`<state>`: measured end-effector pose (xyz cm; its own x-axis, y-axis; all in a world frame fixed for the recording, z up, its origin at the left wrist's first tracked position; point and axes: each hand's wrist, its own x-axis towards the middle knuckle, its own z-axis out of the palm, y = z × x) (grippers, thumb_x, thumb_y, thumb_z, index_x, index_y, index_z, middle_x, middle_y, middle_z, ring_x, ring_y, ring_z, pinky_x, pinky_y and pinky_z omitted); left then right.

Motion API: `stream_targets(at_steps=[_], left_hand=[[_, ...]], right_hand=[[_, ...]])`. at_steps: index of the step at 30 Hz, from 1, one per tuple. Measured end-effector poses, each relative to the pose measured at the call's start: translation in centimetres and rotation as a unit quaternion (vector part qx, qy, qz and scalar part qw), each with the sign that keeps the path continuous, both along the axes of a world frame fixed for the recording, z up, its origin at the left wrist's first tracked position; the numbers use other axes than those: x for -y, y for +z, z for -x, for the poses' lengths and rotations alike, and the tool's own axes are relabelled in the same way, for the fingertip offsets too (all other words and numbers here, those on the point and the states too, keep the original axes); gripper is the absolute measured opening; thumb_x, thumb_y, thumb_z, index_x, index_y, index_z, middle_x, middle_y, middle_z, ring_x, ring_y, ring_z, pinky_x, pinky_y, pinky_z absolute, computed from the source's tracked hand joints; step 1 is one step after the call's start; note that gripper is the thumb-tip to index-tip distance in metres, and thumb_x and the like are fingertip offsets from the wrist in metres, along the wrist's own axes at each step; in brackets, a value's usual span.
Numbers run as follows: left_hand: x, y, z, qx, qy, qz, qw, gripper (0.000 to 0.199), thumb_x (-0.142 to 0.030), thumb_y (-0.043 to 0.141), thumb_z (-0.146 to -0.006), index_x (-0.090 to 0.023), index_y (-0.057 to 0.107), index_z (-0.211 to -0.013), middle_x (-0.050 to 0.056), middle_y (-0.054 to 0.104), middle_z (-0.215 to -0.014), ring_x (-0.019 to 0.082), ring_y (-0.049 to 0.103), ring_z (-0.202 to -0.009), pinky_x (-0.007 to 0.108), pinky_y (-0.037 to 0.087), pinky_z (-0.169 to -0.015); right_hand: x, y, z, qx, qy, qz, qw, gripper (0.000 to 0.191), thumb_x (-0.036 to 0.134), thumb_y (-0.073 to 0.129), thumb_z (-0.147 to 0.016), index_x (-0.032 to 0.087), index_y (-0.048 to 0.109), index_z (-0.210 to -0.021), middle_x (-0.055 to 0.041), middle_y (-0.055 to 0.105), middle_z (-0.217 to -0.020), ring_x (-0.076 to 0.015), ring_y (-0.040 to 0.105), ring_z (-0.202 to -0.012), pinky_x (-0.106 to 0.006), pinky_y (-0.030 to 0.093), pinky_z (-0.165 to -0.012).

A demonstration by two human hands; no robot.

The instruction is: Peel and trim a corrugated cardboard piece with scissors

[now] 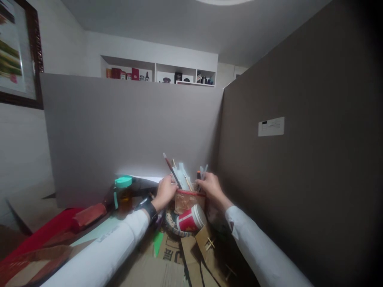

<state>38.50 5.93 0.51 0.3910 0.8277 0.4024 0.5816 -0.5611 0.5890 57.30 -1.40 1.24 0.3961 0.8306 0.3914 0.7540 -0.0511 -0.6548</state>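
A brown pot with a red rim point(190, 201) stands upright, holding brushes point(172, 169), pale strips point(181, 175) and an orange-tipped pen point(198, 175). My left hand point(164, 191) is at the pot's left rim, fingers bent together beside a dark brush; what they grip is too small to tell. My right hand point(212, 189) is at the right rim, its fingers pinched near the pen and some clear sticks point(205, 171); its grip is also unclear. In front of the pot, a red and white paper cup point(188, 221) lies tilted on a round patterned item point(170, 223).
Cardboard pieces point(161, 271) lie in front, with small crossed sticks point(210, 243) on one. A jar with a turquoise lid point(123, 197) stands left, near a red item point(89, 215). Grey partitions point(134, 123) rise behind and to the right.
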Motion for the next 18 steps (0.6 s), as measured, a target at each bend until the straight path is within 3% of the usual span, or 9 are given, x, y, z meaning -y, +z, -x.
stream_targets(at_steps=[5,11,18], left_hand=[[0.4,0.5,-0.2,-0.013,0.03,0.013,0.999,0.029,-0.032,0.063,-0.091,-0.018,0.062,-0.117,0.009,0.064,-0.12,0.025,0.064,-0.104,0.046,0.054,-0.087],[0.5,0.6,-1.2,0.032,-0.009,0.034,0.999,0.033,-0.032,0.062,-0.092,-0.018,0.059,-0.121,0.009,0.063,-0.121,0.024,0.065,-0.099,0.045,0.056,-0.083],[0.6,0.2,-2.4,0.075,-0.042,0.045,0.995,0.033,-0.032,0.062,-0.092,-0.017,0.059,-0.121,0.01,0.063,-0.121,0.024,0.065,-0.1,0.045,0.056,-0.083]], right_hand=[[0.3,-0.4,-1.0,-0.032,0.004,-0.034,0.999,0.03,0.033,0.061,-0.094,0.016,0.06,-0.118,-0.0074,0.064,-0.116,-0.0205,0.065,-0.097,-0.041,0.056,-0.082],[0.5,-0.6,-1.1,-0.036,0.0,-0.027,0.999,0.026,0.033,0.061,-0.094,0.015,0.062,-0.113,-0.0063,0.066,-0.111,-0.019,0.066,-0.093,-0.039,0.057,-0.08],[1.5,-0.9,-0.2,0.01,-0.068,-0.006,0.998,0.027,0.033,0.061,-0.094,0.016,0.062,-0.114,-0.0071,0.064,-0.115,-0.0204,0.064,-0.098,-0.041,0.055,-0.084]])
